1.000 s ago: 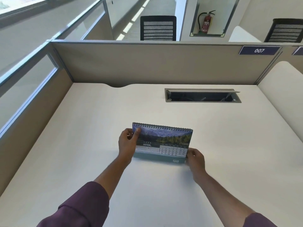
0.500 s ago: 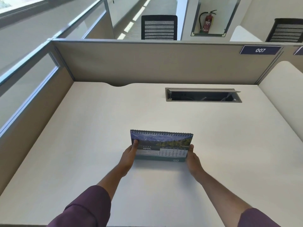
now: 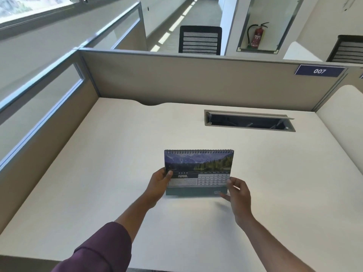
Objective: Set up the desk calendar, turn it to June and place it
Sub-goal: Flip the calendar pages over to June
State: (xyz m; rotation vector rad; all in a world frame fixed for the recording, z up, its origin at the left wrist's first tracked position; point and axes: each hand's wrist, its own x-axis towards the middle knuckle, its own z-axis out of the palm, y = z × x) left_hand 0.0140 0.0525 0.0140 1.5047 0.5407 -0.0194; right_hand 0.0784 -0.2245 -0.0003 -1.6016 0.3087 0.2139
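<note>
A spiral-bound desk calendar [image 3: 198,169] stands upright near the middle of the white desk [image 3: 98,173], its front page showing a mountain lake photo and the word APRIL. My left hand [image 3: 159,185] grips its left edge, thumb on the front of the page. My right hand [image 3: 238,195] is at the lower right corner, fingertips touching the page edge and the base; whether it truly grips is unclear. The calendar's back side is hidden.
A cable slot [image 3: 248,121] with a raised flap is cut into the desk at the back right. Beige partition walls [image 3: 196,81] close off the back and left, with a "007" label [image 3: 319,71]. Black chairs and a fire extinguisher lie beyond.
The calendar dipped flatter half a second ago and now stands more upright, its page facing me. My right hand has slipped from the right edge down to the lower right corner.
</note>
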